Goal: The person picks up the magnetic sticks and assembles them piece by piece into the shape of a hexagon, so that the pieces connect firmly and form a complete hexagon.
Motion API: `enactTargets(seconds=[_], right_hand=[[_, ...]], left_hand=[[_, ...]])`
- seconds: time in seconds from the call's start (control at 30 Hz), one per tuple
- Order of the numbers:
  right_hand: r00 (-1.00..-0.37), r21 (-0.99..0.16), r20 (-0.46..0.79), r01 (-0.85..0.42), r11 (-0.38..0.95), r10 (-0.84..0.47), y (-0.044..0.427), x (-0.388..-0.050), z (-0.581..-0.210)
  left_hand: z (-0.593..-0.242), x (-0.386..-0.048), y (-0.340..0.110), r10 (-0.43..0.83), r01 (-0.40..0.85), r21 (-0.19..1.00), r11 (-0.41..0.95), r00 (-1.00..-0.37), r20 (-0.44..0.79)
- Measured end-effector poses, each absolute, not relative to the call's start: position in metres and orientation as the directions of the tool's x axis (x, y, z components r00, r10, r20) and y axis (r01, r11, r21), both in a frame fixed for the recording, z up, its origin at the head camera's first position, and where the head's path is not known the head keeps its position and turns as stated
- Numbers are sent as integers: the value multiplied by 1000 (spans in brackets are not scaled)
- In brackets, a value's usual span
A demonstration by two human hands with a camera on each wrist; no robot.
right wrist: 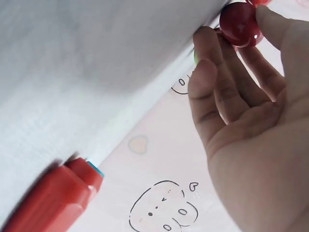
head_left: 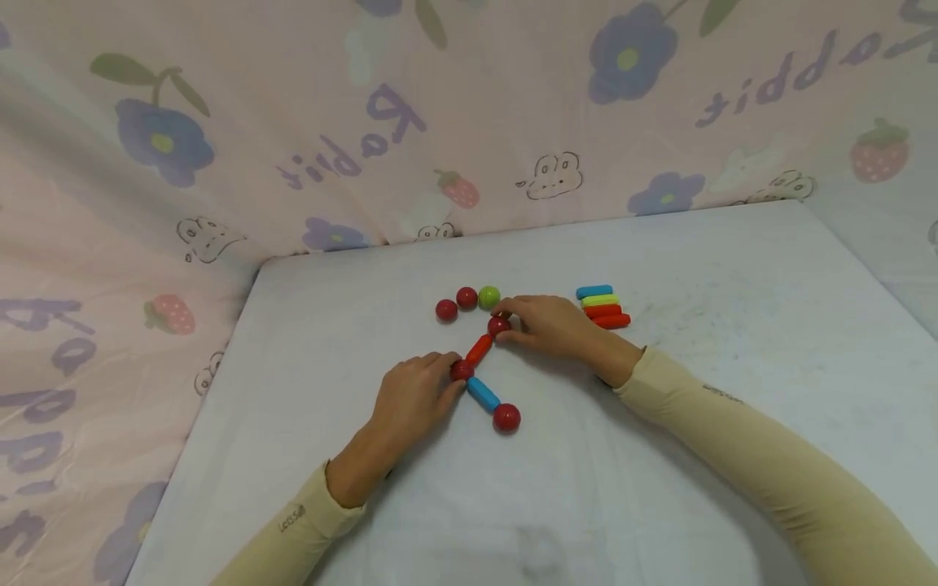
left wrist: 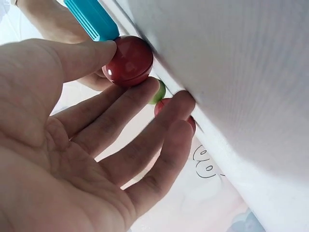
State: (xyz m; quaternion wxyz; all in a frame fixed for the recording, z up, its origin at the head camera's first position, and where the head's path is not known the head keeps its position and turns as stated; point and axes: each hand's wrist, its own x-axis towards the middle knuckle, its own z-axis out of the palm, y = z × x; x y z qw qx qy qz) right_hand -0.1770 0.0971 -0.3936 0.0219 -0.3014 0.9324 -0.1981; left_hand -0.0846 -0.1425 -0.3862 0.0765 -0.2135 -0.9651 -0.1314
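The left hand [head_left: 414,400] has its grip pinched round a red ball [head_left: 462,370], with only a ball's room between thumb and fingertips. Its other fingers are spread out. The right hand [head_left: 551,324] has its grip pinched the same way on a far red ball [head_left: 499,327].

A red stick [head_left: 479,351] goes from the left hand's ball toward half past 1, up to the far red ball. A blue stick [head_left: 484,395] touches the left hand's ball too, and points to half past 4. At its other end is a near red ball [head_left: 506,417].

At 12 o'clock from the left hand's ball, two loose red balls [head_left: 466,298] and a green ball [head_left: 489,296] sit in a row on the white bench [head_left: 330,317]. At 2 o'clock from the right hand, four short sticks [head_left: 601,302], blue, yellow-green and two red, lie side by side.
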Motion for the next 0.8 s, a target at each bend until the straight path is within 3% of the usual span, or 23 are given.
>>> enactTargets(seconds=[0.57, 0.8], right_hand=[[-820, -349, 34, -545, 762, -571, 96, -172, -392], [-760, -192, 107, -648, 737, -641, 113, -168, -385]], left_hand=[[-388, -83, -140, 409, 451, 199, 870, -886, 218], [-388, -84, -139, 405, 445, 194, 874, -888, 217]])
